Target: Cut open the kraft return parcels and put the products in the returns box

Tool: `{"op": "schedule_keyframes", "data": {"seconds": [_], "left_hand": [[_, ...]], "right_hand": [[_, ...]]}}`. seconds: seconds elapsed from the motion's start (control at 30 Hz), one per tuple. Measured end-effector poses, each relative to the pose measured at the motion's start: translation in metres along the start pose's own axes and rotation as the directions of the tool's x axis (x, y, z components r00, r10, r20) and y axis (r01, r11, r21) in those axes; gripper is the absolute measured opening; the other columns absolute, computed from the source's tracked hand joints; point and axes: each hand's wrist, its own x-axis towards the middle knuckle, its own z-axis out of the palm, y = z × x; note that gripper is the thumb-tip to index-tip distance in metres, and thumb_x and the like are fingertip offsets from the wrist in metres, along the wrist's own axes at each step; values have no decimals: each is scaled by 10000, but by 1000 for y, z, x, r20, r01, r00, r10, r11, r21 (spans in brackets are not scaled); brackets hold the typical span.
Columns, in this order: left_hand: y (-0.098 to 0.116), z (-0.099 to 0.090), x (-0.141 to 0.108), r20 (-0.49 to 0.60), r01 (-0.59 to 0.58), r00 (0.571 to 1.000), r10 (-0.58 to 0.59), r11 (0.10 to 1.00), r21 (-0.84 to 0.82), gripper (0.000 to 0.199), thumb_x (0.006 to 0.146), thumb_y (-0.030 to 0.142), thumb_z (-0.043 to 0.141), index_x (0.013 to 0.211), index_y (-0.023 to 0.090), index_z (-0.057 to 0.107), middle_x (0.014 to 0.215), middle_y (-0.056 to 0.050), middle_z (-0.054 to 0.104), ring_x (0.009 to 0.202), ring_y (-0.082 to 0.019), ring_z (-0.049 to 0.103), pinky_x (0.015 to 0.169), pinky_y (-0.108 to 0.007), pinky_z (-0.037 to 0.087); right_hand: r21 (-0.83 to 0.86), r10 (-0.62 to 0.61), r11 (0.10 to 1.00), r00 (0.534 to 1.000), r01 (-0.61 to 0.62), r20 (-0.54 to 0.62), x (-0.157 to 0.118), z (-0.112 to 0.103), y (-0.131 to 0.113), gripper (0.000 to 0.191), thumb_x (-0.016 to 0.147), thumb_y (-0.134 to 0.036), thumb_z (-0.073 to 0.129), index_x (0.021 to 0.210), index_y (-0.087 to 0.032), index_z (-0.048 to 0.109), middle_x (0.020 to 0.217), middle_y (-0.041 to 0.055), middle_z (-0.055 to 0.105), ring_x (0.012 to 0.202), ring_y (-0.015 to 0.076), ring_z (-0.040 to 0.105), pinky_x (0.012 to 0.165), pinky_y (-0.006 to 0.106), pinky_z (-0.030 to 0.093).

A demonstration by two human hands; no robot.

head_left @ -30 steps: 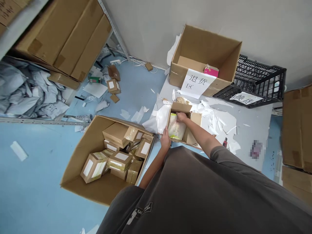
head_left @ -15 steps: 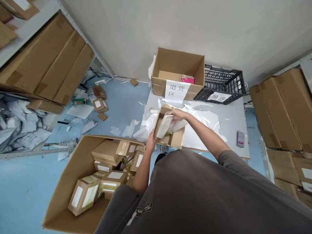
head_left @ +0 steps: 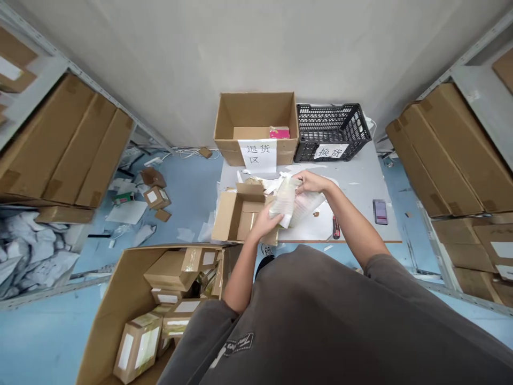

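Over the table, both of my hands grip a translucent, ribbed bubble wrap packet [head_left: 294,203]. My left hand [head_left: 263,222] is closed on its lower left edge. At the upper right end, my right hand [head_left: 311,182] pinches the wrap with the fingers bent. Something pinkish shows faintly through the plastic, but I cannot make out what it is. Just left of the packet, an opened small cardboard box [head_left: 225,216] sits on the table with its flaps up, partly behind my left hand. A red and black utility knife [head_left: 335,227] lies to the right of the packet.
Behind stand a large carton [head_left: 256,115] with a pink box [head_left: 279,132] inside and a black plastic crate [head_left: 328,125]. A phone [head_left: 380,212] lies at the table's right. A big carton [head_left: 108,299] of parcels is at lower left. Shelves with boxes flank both sides.
The bubble wrap packet has come out of the small box and moved right. My left hand has let go of the box and taken hold of the packet. The view has shifted.
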Motion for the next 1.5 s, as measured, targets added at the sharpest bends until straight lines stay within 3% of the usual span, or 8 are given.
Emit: {"op": "schedule_keyframes", "data": {"seconds": [0.27, 0.57, 0.8, 0.93, 1.07, 1.17, 1.27, 1.5], "left_hand": [[-71, 140, 29, 87, 317, 947, -310, 846, -428, 634, 771, 537, 924, 1239, 141, 761, 1123, -130, 833, 1081, -320, 771, 966, -432, 625], [-169, 215, 54, -2, 618, 743, -670, 687, -382, 473, 832, 334, 869, 1239, 146, 720, 1087, -125, 838, 998, -269, 804, 908, -405, 650], [-201, 247, 48, -156, 692, 673, -723, 690, -209, 539, 841, 234, 807, 1360, 177, 675, 1337, -157, 776, 1322, -310, 701, 1088, -382, 556], [-192, 252, 35, -318, 677, 732, -602, 696, 240, 812, 861, 240, 801, 1609, 172, 493, 1573, -214, 618, 1493, -359, 561, 1196, -445, 488], [-180, 260, 34, -230, 426, 905, -359, 763, 487, 731, 923, 226, 738, 1619, 185, 518, 1683, -209, 505, 1575, -377, 439, 1297, -519, 381], [-178, 282, 50, 26, 248, 963, -267, 922, 297, 534, 945, 254, 728, 1473, 201, 670, 1535, -171, 646, 1493, -331, 535, 1295, -474, 398], [-179, 313, 69, 146, 328, 935, -322, 944, -17, 503, 855, 266, 833, 1345, 184, 755, 1421, -173, 716, 1403, -354, 618, 1254, -483, 440], [-175, 319, 77, 42, 418, 907, -420, 880, -228, 202, 832, 203, 771, 1031, 207, 806, 1203, -106, 805, 1247, -309, 701, 1173, -444, 516]], "right_hand": [[-451, 122, 825, 887, -340, -445, -86, -17, 107, 481, 744, -320, 895, 1202, -215, 798, 1059, 81, 787, 1059, 329, 693, 981, 412, 523], [-402, 45, 663, 570, -631, -820, -156, 87, 231, 521, 946, -203, 584, 1460, -172, 659, 1639, 203, 501, 1659, 417, 242, 1321, 674, 202], [-232, 427, 692, 646, -684, -633, -183, 156, 300, 613, 915, -357, 696, 1503, -201, 630, 1482, 203, 614, 1518, 412, 460, 1222, 556, 433], [-36, 657, 588, 502, -808, -563, -168, 170, 318, 771, 868, -336, 713, 1599, -169, 535, 1406, 212, 648, 1471, 435, 481, 1173, 536, 475], [81, 687, 582, 436, -809, -581, -164, 170, 320, 766, 824, -257, 647, 1572, -129, 544, 1408, 213, 646, 1449, 409, 496, 1198, 515, 460], [223, 592, 746, 472, -628, -653, -169, 168, 319, 718, 822, -279, 591, 1529, -163, 547, 1424, 166, 660, 1373, 339, 570, 1197, 488, 479], [455, 614, 786, 454, -418, -646, -175, 166, 318, 795, 817, -340, 578, 1592, -212, 455, 1253, 102, 714, 1128, 272, 682, 1050, 454, 578], [625, 674, 728, 457, -281, -580, -178, 155, 303, 988, 804, -463, 707, 1700, -241, 354, 1107, 73, 726, 908, 233, 706, 929, 429, 620]]}}
